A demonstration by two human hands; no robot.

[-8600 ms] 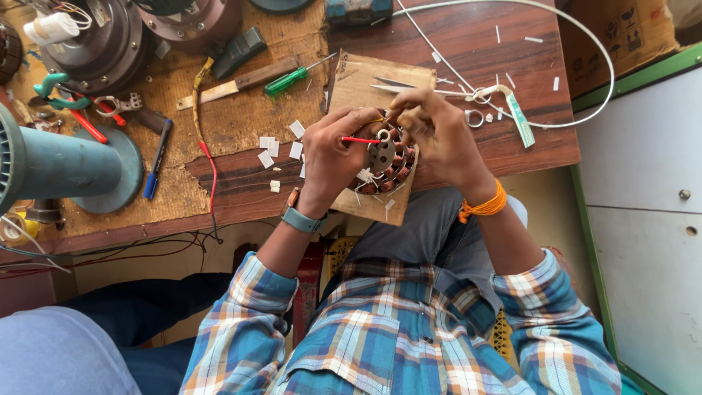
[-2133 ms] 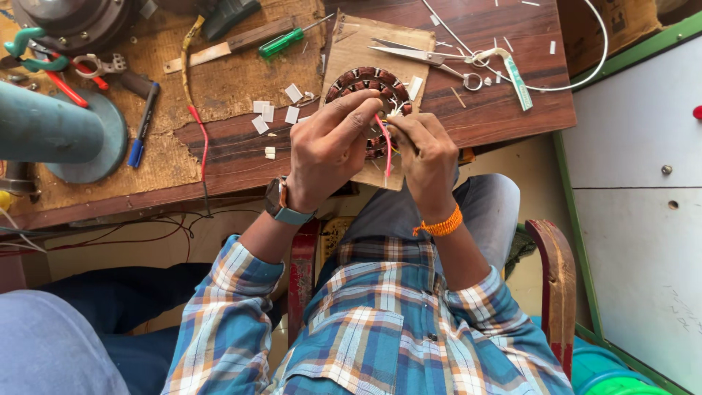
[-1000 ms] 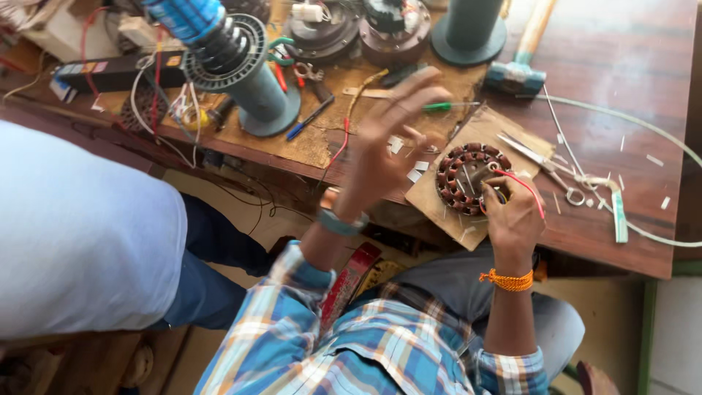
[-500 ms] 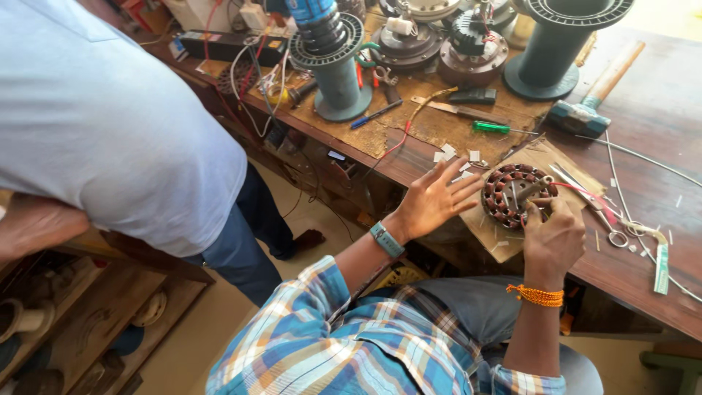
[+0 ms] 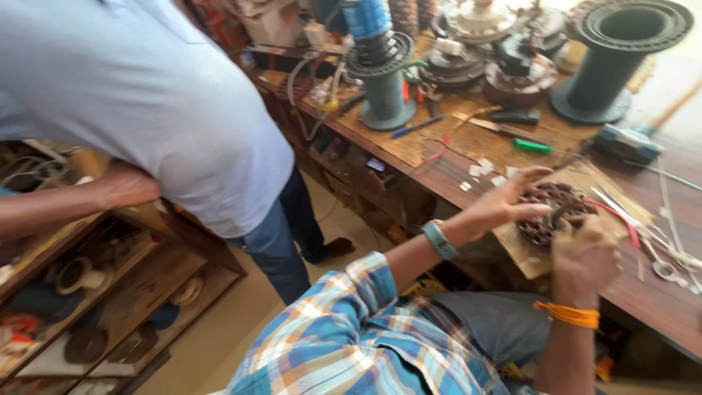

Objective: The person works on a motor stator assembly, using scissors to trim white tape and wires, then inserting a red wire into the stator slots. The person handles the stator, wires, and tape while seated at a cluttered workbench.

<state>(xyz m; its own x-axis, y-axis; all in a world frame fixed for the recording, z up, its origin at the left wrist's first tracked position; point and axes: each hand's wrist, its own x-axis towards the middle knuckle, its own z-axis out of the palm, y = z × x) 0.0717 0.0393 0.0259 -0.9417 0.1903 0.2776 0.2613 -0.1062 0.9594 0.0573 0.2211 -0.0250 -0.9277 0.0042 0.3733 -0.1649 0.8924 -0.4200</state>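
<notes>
At the table (image 5: 662, 292), the view had swung leftward; left hand (image 5: 504, 203), fingers spread, steadied the motor coil ring (image 5: 553, 212), right hand (image 5: 585, 260) closed beside it, grasp unclear.

The view swings away from straight down over the workbench (image 5: 643, 292) and now looks sideways along it, so a second person in a pale shirt (image 5: 146, 110) fills the left side, beside wooden shelves (image 5: 110, 292). The left hand (image 5: 504, 205) lets go of its two-handed grip and spreads open-fingered against the motor core (image 5: 556, 212). The right hand (image 5: 585, 256) now grips the core alone from the near side.
</notes>
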